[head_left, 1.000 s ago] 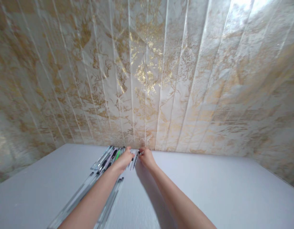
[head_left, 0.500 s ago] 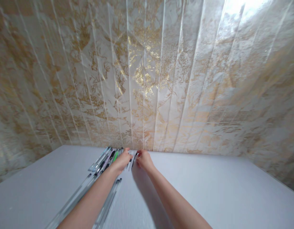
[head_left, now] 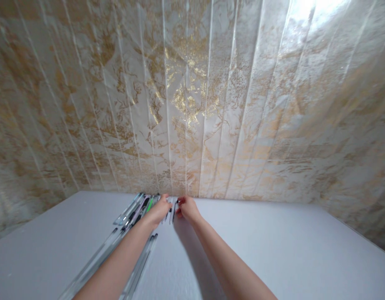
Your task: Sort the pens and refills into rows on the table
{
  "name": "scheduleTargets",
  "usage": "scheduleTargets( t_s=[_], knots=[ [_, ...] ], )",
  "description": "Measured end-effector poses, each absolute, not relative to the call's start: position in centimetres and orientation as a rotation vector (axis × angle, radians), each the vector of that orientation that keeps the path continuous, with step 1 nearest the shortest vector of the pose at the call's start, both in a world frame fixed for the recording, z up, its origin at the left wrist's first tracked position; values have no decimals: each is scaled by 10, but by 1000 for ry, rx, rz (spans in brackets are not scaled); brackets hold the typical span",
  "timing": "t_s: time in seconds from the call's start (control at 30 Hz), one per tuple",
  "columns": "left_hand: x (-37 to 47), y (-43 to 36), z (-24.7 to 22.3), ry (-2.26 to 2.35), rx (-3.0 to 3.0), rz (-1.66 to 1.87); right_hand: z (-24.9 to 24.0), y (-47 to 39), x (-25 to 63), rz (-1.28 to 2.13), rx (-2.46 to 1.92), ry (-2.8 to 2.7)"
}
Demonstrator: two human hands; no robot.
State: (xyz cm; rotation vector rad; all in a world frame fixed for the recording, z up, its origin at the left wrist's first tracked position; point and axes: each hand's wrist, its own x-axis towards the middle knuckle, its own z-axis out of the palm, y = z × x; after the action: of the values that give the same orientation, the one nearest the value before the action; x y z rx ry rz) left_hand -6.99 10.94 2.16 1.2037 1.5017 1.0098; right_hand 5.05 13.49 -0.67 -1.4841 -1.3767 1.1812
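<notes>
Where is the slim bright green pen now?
In the head view, the slim bright green pen lies left of centre on the white table, just left of the left hand.

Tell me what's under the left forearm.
Slim dark-ended pens show along both sides of the left forearm. What lies directly beneath it is covered, so any further pens there can't be counted.

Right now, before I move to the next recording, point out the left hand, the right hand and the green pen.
Left hand (head_left: pixel 160 209): head view, back of the hand.
Right hand (head_left: pixel 188 209): head view, back of the hand.
Green pen (head_left: pixel 149 204): head view, green body.
</notes>
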Motion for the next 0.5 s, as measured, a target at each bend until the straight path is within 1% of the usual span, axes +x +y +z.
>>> scheduleTargets(
  t_s=[0.3,0.5],
  knots=[
    [-70,111,21,1543,1221,988,-8,134,45,1200,-1470,-1325],
    [-70,110,22,1547,1243,974,-9,133,46,1146,-1483,-1326]
  ],
)
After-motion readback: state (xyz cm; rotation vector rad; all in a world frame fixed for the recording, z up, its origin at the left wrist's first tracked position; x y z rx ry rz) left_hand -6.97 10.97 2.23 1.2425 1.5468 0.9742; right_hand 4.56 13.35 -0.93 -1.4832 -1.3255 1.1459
